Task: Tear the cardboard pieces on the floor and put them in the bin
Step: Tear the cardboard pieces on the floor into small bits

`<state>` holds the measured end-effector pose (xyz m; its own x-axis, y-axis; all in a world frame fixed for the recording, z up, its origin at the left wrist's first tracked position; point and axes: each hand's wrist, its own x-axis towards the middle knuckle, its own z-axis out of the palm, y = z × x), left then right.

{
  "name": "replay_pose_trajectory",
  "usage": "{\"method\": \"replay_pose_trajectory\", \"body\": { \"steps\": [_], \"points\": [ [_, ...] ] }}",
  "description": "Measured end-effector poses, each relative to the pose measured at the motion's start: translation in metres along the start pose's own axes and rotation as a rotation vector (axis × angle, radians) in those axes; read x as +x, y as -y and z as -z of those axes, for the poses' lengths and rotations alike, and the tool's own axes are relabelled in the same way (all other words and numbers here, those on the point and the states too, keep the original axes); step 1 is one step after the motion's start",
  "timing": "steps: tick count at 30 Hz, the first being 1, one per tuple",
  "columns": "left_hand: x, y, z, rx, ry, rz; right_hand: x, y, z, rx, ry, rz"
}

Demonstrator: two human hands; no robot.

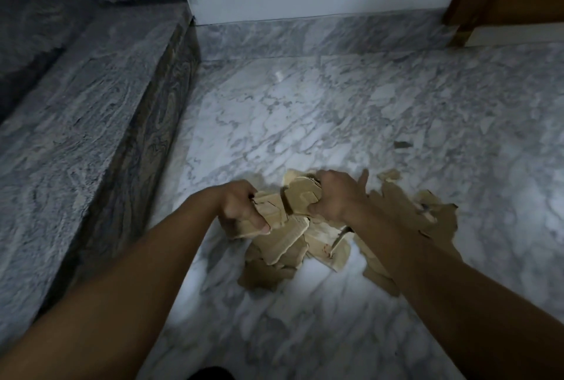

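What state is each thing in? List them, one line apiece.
Left hand: closed on a bunch of cardboard pieces.
Right hand: closed on the same bunch.
Held cardboard pieces: gripped between both hands, above the pile.
Cardboard pile: torn, ragged pieces loose on the floor.
Marble floor: scraps scattered on it.
Stone step: nothing lies on it.
Bin: not in view.
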<state>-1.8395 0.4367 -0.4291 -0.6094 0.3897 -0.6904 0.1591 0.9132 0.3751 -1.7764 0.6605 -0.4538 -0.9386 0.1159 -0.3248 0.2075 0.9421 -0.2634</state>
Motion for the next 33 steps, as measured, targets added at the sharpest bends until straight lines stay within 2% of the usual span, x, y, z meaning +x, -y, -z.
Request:
{"method": "replay_pose_trajectory", "body": {
  "steps": [4, 5, 9, 11, 15, 19, 22, 24, 33],
  "points": [
    [0.008, -0.002, -0.028, 0.058, -0.083, -0.045, -0.008, 0.004, -0.007, -0.038, -0.084, 0.121],
    [0.009, -0.003, -0.031, 0.076, -0.108, -0.056, -0.008, 0.002, -0.008, 0.016, -0.08, 0.135],
    [0.013, 0.004, -0.025, 0.02, -0.127, -0.087, -0.005, -0.021, 0.014, 0.501, 0.04, 0.163],
    [0.017, 0.006, -0.022, -0.034, -0.102, -0.129, 0.003, -0.041, 0.039, 0.555, 0.005, 0.1],
    [0.017, 0.003, -0.032, 0.007, -0.051, -0.17, 0.017, -0.09, 0.082, 0.492, -0.048, -0.115],
    [0.023, -0.005, -0.038, 0.11, -0.122, -0.167, 0.014, -0.117, 0.1, 0.65, 0.121, -0.298],
    [0.025, -0.01, -0.043, 0.162, -0.142, -0.152, 0.005, -0.1, 0.087, 0.649, 0.263, -0.276],
    [0.024, -0.011, -0.045, 0.156, -0.142, -0.16, 0.008, -0.091, 0.071, 0.624, 0.299, -0.233],
    [0.018, -0.002, -0.032, 0.184, -0.132, -0.162, 0.016, -0.034, 0.015, 0.45, 0.265, -0.063]
  ]
}}
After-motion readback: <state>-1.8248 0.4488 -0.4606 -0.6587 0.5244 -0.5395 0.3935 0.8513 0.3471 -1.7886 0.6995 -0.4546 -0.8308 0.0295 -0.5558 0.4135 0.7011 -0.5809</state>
